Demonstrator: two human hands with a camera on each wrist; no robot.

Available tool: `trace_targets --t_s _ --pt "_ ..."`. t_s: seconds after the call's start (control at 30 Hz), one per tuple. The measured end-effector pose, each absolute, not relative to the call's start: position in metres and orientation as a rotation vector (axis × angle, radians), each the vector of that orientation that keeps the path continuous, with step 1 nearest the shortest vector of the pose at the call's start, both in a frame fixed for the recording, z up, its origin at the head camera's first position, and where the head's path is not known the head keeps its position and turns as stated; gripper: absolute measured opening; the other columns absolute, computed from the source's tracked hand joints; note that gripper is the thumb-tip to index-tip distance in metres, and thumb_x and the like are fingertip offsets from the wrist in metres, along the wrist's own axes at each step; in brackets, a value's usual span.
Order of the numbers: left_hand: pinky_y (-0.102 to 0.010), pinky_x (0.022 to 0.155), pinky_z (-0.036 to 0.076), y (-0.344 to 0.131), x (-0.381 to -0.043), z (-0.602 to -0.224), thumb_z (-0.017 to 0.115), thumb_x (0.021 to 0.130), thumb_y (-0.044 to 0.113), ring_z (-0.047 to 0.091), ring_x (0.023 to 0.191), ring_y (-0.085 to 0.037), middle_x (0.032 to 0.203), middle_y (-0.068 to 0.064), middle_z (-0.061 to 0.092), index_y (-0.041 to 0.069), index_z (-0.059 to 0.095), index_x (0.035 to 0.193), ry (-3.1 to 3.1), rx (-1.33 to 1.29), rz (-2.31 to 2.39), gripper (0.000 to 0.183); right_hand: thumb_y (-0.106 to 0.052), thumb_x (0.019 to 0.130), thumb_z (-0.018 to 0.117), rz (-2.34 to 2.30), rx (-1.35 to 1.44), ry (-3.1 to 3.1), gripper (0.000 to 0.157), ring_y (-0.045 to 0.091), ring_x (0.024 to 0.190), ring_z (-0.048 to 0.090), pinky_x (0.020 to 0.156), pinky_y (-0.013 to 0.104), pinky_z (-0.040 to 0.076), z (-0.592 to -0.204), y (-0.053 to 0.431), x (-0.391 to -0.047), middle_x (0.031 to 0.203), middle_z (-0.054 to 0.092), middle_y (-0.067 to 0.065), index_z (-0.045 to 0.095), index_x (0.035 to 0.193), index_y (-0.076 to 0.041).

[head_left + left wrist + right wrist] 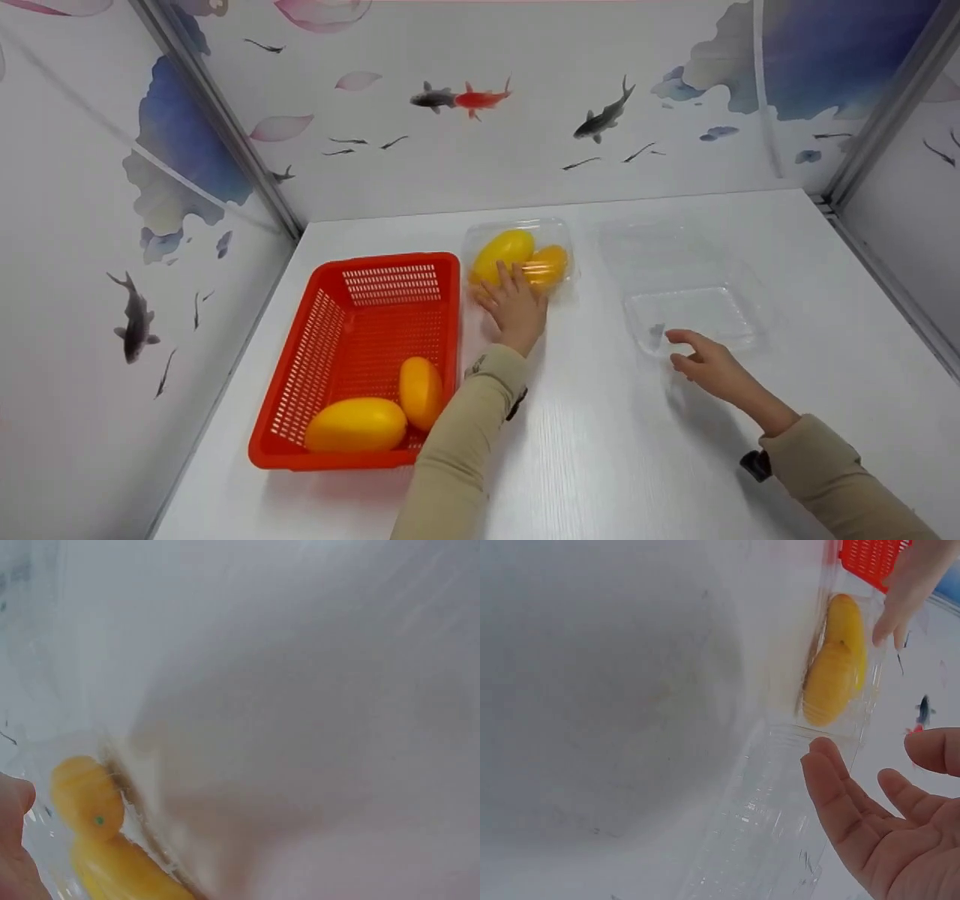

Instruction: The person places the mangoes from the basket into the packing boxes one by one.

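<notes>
My left hand (517, 311) spreads its fingers over the near side of a transparent plastic box (559, 225), fingertips right at its top. Inside lie two mangoes, a yellow one (496, 255) and a more orange one (553, 261); both also show in the right wrist view, the orange mango (829, 690) nearer. At the near left corner of a second transparent box (694, 319), with its lid (660, 247) folded back, hovers my right hand (712, 367). Its fingers are loosely bent and apart, with nothing between them, as the right wrist view shows.
A red perforated basket (375, 330) stands left of my left forearm, holding a yellow mango (356, 425) and an orange mango (420, 391) at its near end. White panels (510, 165) printed with fish and petals close off the table (577, 435) at the back and sides.
</notes>
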State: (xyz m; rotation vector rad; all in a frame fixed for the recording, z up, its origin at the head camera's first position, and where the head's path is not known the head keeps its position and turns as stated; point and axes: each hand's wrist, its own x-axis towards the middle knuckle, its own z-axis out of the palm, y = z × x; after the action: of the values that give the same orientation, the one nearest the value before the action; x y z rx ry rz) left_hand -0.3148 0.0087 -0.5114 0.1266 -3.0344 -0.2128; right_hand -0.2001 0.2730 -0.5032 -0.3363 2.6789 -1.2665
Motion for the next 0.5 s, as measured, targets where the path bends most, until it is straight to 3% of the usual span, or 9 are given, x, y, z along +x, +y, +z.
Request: trace_targets --t_s 0.17,0.33,0.5 --pt "-0.050 0.101 0.031 0.026 -0.302 -0.499 0.044 0.093 0.048 0.034 0.127 -0.033 0.148 -0.011 0.023 0.016 0.018 0.146 -3.064 -0.065 -0.461 0.068 -0.010 0.093 0.049 -1.182 -0.508 2.648 0.040 0.033 0.094 0.058 0.073 0.034 0.049 -0.501 0.261 -0.192 0.122 0.050 0.029 0.042 0.128 0.007" --pt "-0.038 0.101 0.036 0.044 -0.282 -0.492 0.044 0.093 0.046 0.044 0.124 -0.020 0.140 -0.004 0.043 0.016 0.030 0.143 -3.294 -0.278 -0.752 0.060 -0.020 0.093 0.052 -1.051 -0.674 2.465 0.047 0.028 0.095 0.058 0.075 0.030 0.049 -0.488 0.251 -0.178 0.125 0.048 0.029 0.041 0.130 0.006" --pt "-0.027 0.082 0.048 0.051 -0.265 -0.495 0.051 0.090 0.044 0.063 0.086 -0.017 0.112 -0.004 0.063 0.013 0.039 0.138 -3.452 -0.307 -1.056 0.058 -0.025 0.092 0.053 -0.964 -0.706 2.227 0.055 0.020 0.079 0.061 0.065 0.027 0.050 -0.466 0.248 -0.164 0.123 0.050 0.028 0.034 0.137 0.003"
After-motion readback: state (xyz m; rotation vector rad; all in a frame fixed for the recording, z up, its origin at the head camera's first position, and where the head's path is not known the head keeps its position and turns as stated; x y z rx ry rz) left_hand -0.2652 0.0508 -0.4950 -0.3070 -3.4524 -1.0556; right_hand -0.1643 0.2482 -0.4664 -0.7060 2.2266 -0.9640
